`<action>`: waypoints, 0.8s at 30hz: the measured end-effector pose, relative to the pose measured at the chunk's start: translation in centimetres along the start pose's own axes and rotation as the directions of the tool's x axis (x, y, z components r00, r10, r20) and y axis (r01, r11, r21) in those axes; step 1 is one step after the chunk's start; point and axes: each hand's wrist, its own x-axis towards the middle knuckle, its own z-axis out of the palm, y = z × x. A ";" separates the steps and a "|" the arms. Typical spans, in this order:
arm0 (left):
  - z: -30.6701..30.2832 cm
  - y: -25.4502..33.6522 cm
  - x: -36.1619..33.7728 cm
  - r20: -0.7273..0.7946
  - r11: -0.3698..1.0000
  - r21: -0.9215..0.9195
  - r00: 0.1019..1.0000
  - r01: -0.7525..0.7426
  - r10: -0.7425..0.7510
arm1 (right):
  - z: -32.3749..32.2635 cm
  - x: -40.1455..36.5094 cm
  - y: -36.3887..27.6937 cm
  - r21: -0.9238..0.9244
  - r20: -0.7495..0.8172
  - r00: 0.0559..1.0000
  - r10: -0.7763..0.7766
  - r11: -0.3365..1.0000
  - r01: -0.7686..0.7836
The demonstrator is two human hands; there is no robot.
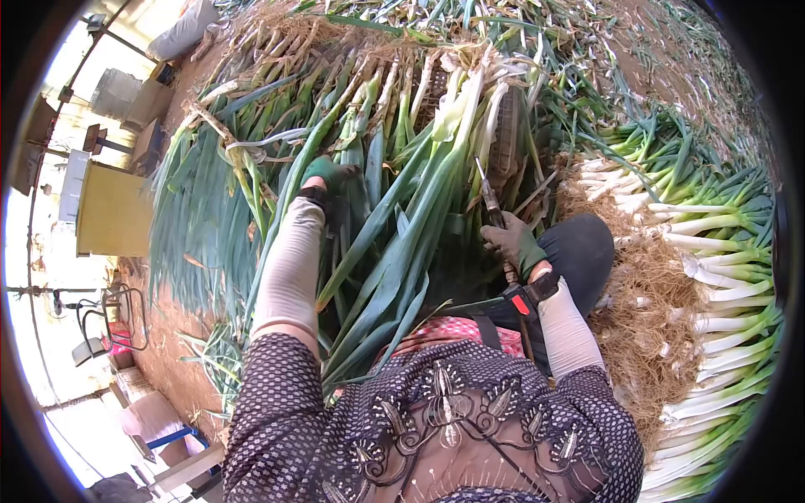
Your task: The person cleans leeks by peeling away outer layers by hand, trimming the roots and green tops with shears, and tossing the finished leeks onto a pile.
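My left hand (334, 173), in a green glove, is closed among the green leaves of the untrimmed leeks (381, 126); leaves partly hide its fingertips. Wrapped round the handle of an air blow gun (490, 194) is my gloved right hand (514, 242). The gun's thin metal nozzle points up and away, beside the loose leeks, and a hose runs back below my wrist. Several long leeks (436, 176) lean across my lap, their pale ends up and their leaves hanging toward me.
Cleaned white leeks (721, 327) lie in a long row at my right, their tangled roots (654, 310) facing me. A brown plastic crate (507, 126) stands behind the loose leeks. Leaf scraps cover the ground beyond. A yellow box (113, 208) stands at the left.
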 end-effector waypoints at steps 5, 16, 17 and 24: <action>-6.8 5.2 -4.9 0.042 0.941 -0.185 0.954 -0.283 0.296 | -0.1 0.0 0.2 0.073 -0.011 1.000 -0.017 0.997 0.017; -0.5 2.6 -1.5 0.035 0.997 -0.076 0.999 -0.031 0.034 | 0.3 1.3 1.9 -0.117 -0.054 0.998 -0.014 0.993 0.008; -1.1 4.9 -3.4 -0.003 0.999 0.027 1.000 0.016 -0.016 | 0.3 1.4 2.0 -0.219 -0.082 0.996 -0.035 0.976 0.016; -2.2 5.0 -1.5 0.016 1.000 0.019 1.000 -0.008 0.007 | 1.0 1.1 1.5 -0.610 -0.135 0.988 0.071 0.780 -0.140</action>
